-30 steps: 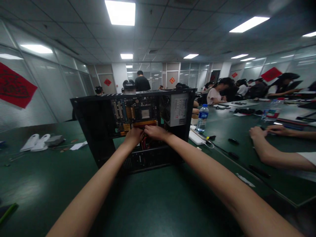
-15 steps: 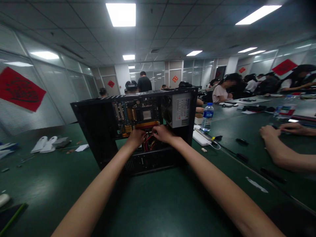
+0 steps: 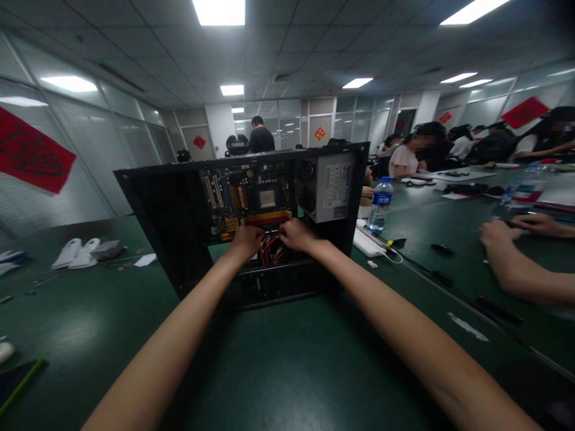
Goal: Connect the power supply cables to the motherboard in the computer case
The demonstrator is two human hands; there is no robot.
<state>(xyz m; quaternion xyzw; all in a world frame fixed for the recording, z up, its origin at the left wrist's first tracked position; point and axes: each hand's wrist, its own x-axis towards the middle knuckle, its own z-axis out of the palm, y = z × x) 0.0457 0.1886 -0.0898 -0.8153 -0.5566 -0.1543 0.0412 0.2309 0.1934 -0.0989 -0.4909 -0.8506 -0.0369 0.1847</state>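
In front of me an open black computer case (image 3: 164, 221) stands on the green table. Its motherboard (image 3: 247, 190) faces me, with a silver power supply (image 3: 335, 188) at the upper right. My left hand (image 3: 247, 241) is inside at the board's lower edge, fingers closed. Opposite it my right hand (image 3: 297, 234) is closed as well, fingertips just below the orange and red memory slots (image 3: 269, 218). Red and dark cables (image 3: 269, 251) hang between the hands. The fingers hide what they pinch.
A water bottle (image 3: 381, 205) and a white power strip (image 3: 369, 244) stand right of the case. A co-worker's hands (image 3: 496, 236) rest farther right. On the left lie white objects (image 3: 83, 254) and a grey block (image 3: 108, 249). Other people sit behind.
The view has tilted slightly, so the case looks a little larger and leans more. Both hands stay at the same spot on the board, with little visible motion.
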